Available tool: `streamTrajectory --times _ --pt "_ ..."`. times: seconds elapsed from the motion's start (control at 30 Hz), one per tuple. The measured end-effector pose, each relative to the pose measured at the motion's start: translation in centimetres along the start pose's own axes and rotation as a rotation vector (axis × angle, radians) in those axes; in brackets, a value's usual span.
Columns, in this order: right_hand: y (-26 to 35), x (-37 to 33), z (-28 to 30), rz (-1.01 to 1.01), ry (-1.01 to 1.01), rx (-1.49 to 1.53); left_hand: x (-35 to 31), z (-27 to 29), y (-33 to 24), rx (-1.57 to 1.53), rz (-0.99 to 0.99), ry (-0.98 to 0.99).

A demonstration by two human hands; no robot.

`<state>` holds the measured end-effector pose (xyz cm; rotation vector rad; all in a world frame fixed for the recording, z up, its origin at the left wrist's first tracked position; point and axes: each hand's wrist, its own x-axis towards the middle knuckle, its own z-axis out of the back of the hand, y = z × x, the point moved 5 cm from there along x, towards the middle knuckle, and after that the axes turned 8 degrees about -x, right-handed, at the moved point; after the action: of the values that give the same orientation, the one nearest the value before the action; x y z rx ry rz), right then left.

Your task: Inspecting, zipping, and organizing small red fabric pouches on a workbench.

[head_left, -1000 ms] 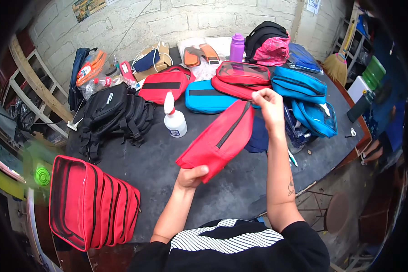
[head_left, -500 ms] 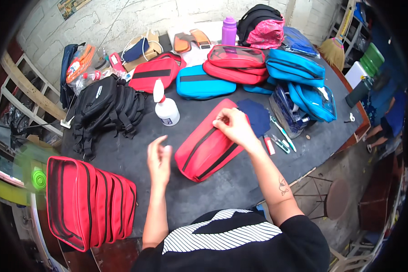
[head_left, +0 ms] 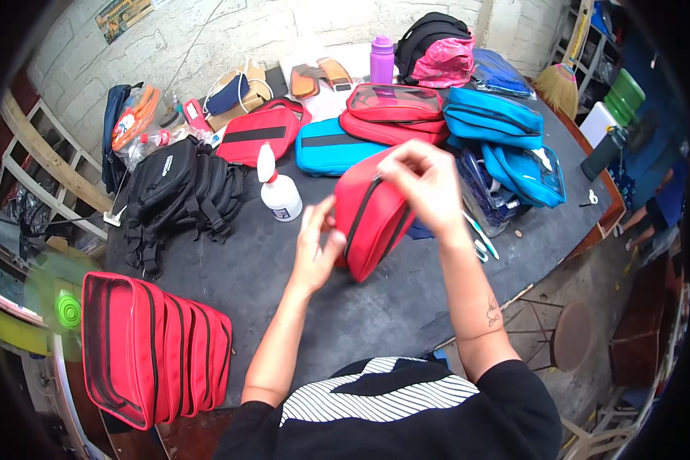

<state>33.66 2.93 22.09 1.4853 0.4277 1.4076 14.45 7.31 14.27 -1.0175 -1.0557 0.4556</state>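
Note:
A red zippered bag (head_left: 372, 218) with black zipper lines stands tilted above the middle of the dark table. My right hand (head_left: 425, 184) pinches its upper right end, near the end of the zipper. Along the bag's left side, my left hand (head_left: 318, 249) is curled against it, with thumb and fingers at the edge; some fingertips are hidden. Left of the bag is a white spray bottle (head_left: 281, 198) with a red collar. Behind it lie a blue bag with a black band (head_left: 337, 149) and red bags with a clear window (head_left: 395, 103).
A row of red bags (head_left: 172, 353) stands at the table's left front edge. A black backpack (head_left: 180, 188) lies at left. Blue bags (head_left: 494, 119) are piled at right, near a toothbrush (head_left: 483, 234). A purple bottle (head_left: 382, 61) stands at the back; a round stool (head_left: 571, 333) is beside the table.
My right hand has lifted and tilted the red bag up from the table. My left hand has moved right and up, from free air to the bag's left side.

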Motion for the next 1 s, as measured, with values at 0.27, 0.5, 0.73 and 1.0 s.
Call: streamTrajectory --times 0.27,0.5,0.73,1.0 --pt "1.1 1.3 -0.5 -0.025 -0.124 -0.403 0.8 1.4 -2.2 -0.136 -0.014 -0.196" --pt "-1.3 -0.5 -4.0 -0.159 0.116 0.206 -0.4 2.9 -0.8 -0.301 0.070 -0.098" --pt "-2.4 -2.6 -5.7 -0.088 0.089 -0.536 -2.5 3.5 0.1 -0.061 0.125 -0.105" --pt "-21.0 -0.9 1.5 -0.802 -0.058 -0.110 -6.7 3.5 0.3 0.267 -0.058 -0.295"
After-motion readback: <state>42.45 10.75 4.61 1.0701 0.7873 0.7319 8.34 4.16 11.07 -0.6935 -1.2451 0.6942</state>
